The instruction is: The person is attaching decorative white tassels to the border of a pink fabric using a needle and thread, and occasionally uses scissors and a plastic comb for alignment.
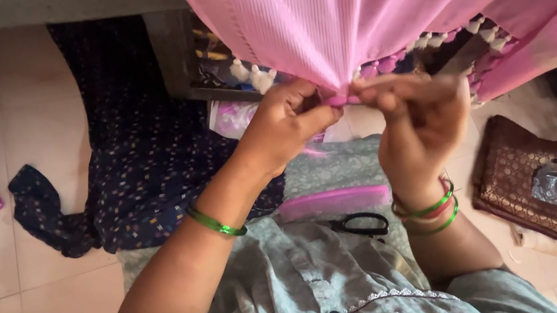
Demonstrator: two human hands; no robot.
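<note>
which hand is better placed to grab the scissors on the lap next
Right, probably. The black scissors lie just below the right hand, near its wrist. The left hand is farther off. Both hands pinch the pink fabric edge.

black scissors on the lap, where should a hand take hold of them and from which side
Probably by the looped handles. The black-handled scissors lie flat on the grey-green cloth of the lap, below the pink plastic comb, with the loops pointing toward the right hand. That hand could come down from above and slip fingers into the loops. The blades are mostly hidden, so avoid that end.
</note>
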